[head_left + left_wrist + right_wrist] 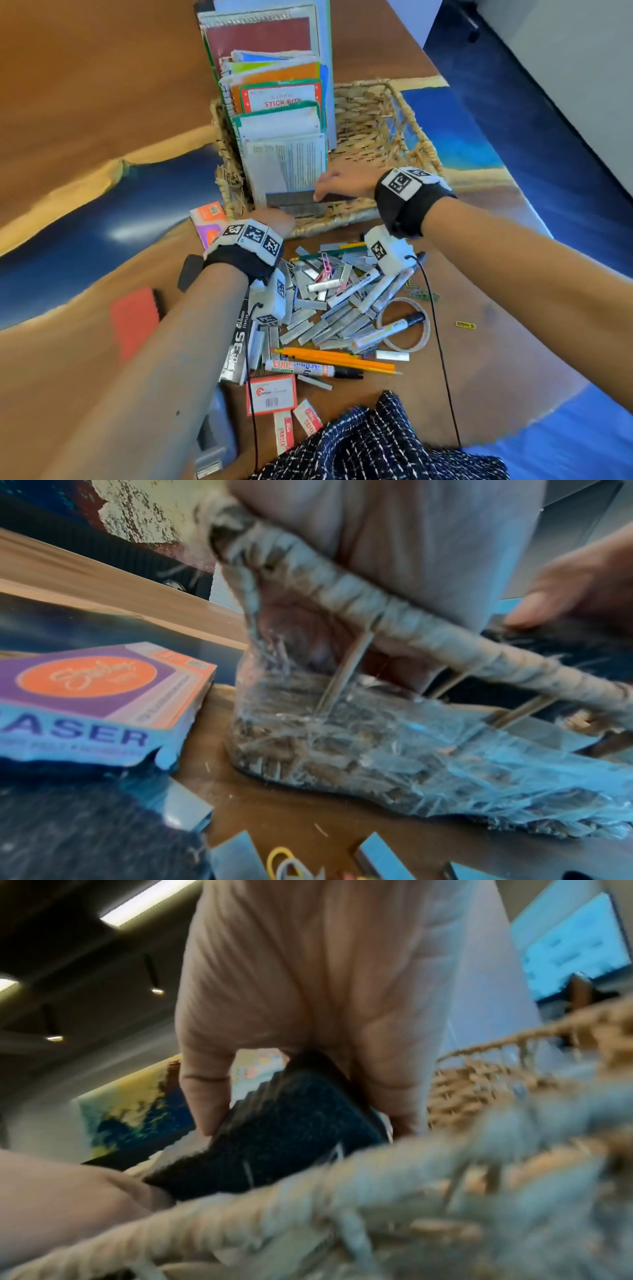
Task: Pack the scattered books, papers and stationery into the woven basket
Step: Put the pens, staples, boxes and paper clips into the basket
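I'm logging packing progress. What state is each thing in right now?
woven basket: on the table, left side full, right side bare.
books and papers: standing upright in the basket.
dark notebook: held by right hand, being slid in.
left hand: on the near rim.
staple strips: loose on the table.
markers: capped, unpacked.
eraser box: outside the basket.

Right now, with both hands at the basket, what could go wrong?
1. The books stand tall above the low basket and may tip into its empty side.
2. The right hand holding the dark book may push the basket.
3. The forearms above the loose staples could scatter them.
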Action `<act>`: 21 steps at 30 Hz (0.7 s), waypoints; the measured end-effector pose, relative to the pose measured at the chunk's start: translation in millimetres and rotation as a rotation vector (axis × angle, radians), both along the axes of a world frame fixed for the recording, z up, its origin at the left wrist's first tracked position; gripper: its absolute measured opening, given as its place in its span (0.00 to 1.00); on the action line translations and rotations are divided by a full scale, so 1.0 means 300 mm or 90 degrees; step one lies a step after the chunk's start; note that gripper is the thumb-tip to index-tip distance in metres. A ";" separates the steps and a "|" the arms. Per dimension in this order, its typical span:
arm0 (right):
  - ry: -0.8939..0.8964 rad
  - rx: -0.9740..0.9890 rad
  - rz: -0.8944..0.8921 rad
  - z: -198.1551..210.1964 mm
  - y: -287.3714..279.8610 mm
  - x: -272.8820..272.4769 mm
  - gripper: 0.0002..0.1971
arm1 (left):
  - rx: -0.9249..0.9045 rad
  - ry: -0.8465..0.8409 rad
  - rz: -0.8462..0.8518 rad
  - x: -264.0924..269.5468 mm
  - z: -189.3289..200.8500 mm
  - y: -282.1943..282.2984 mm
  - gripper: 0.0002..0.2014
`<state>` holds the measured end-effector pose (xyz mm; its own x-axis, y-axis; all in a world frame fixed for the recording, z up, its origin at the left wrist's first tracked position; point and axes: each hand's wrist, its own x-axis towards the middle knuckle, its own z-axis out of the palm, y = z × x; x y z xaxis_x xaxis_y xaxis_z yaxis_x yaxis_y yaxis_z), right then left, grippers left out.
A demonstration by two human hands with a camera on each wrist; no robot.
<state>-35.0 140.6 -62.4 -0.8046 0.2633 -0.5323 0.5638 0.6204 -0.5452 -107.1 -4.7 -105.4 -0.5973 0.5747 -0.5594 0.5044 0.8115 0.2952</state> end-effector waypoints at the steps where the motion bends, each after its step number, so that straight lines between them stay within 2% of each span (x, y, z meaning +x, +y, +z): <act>1: -0.010 -0.028 -0.027 -0.021 -0.003 -0.009 0.14 | 0.009 -0.005 -0.009 0.008 0.005 0.002 0.16; 4: -0.032 -0.046 -0.045 -0.071 0.000 -0.027 0.23 | -0.017 -0.007 -0.047 0.009 0.015 0.015 0.17; 8: -0.010 -0.024 -0.009 -0.079 0.009 -0.030 0.19 | 0.014 0.000 -0.045 -0.001 0.002 0.007 0.16; 11: -0.003 -0.010 0.043 -0.066 0.011 -0.022 0.18 | 0.027 0.060 -0.111 -0.007 -0.011 -0.007 0.17; 13: -0.005 0.015 0.073 -0.069 0.011 -0.019 0.19 | 0.045 0.098 -0.135 -0.006 -0.002 -0.016 0.18; 17: -0.038 0.098 0.150 -0.086 0.003 -0.010 0.26 | 0.111 0.100 -0.150 -0.022 0.005 -0.020 0.23; 21: 0.005 0.140 0.172 -0.093 -0.017 -0.012 0.31 | 0.177 0.092 -0.125 -0.033 0.004 -0.017 0.24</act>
